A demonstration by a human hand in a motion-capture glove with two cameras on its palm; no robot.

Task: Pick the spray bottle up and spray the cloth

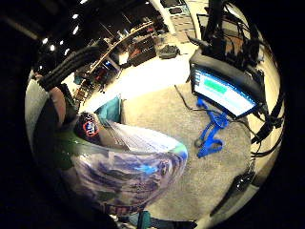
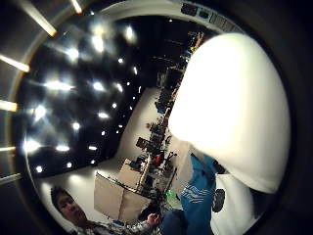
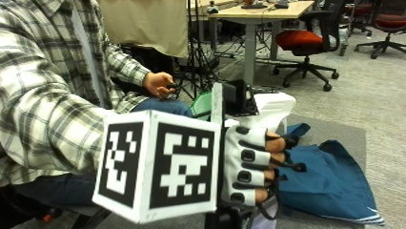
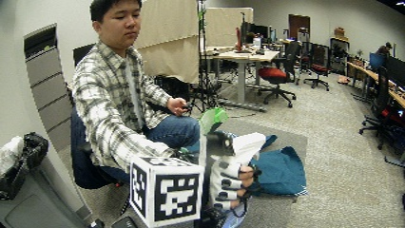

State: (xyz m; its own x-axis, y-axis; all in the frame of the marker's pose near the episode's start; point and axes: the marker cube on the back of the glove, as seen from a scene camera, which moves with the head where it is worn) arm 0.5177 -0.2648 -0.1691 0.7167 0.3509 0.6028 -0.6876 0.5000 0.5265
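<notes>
The gloved right hand (image 3: 254, 169) was raised in front of the seated person, its fingers (image 3: 274, 143) curled around the neck of a spray bottle (image 3: 269, 110), so the hand was grasping the bottle and holding it up off the surface. The bottle's white head stood above the fingers, with a black part just behind it. In the little finger side palm view the bottle's clear lower body (image 1: 128, 174) filled much of the picture, printed with a bluish label and edged in green near the top, and the white head (image 2: 234, 107) loomed close in the thumb side palm view.

The blue cloth (image 3: 329, 183) lay crumpled on the grey counter (image 3: 346, 126), below and just beyond the raised bottle; a corner of it (image 2: 198, 193) also showed in the thumb side palm view.

The person's bare left hand (image 3: 158, 84) rested at the lap and held a small dark object; what it was could not be told. A light green object (image 4: 213, 118) stood near the person's knee, behind the bottle.
</notes>
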